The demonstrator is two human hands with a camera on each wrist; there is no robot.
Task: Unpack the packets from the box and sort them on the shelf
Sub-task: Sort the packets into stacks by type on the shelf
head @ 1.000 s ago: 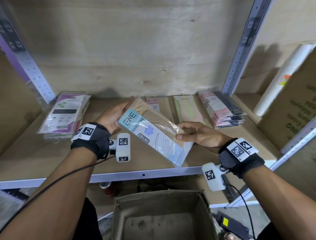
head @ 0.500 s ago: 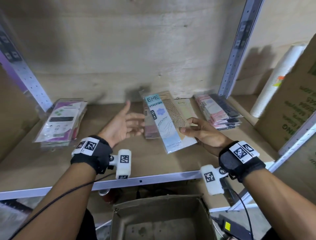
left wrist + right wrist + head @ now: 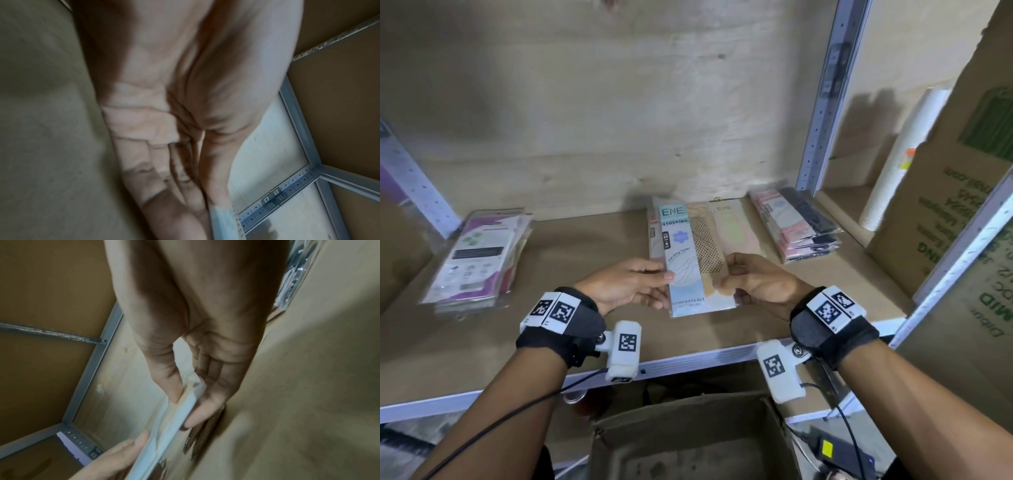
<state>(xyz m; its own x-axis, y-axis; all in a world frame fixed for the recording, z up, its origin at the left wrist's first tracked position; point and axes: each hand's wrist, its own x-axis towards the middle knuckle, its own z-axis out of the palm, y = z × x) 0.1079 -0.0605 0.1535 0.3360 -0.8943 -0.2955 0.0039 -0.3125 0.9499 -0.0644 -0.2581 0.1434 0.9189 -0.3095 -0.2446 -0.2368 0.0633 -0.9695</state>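
packet: the blue stocking packet (image 3: 690,260) is held level over the middle of the shelf (image 3: 482,342), long side running front to back, its far end above the packets already lying there.
left hand: the left hand (image 3: 625,287) pinches the packet's left edge, thumb on top and fingers under; half a second ago it was spread and off the packet.
right hand: the right hand (image 3: 753,286) grips the right edge, thumb above and fingers below; the right wrist view shows the thumb (image 3: 170,386) and fingers squeezing the thin edge between them.
what changed: a second ago the packet was slanted across both hands, then it was carried back by the right hand alone; now it is squared up and held from both sides.
what that means: i judge this as lining it up to lay on the middle pile (image 3: 729,229), which looks like the same brand.
other piles: a purple-and-white stack (image 3: 479,255) sits at the left, a pink-and-dark stack (image 3: 796,222) at the right, both well apart from the hands.
box: the cardboard box (image 3: 688,442) is open below the shelf; no packets show in the part in view.
risk: the slick wrapper may slide off the pile if set down crooked.
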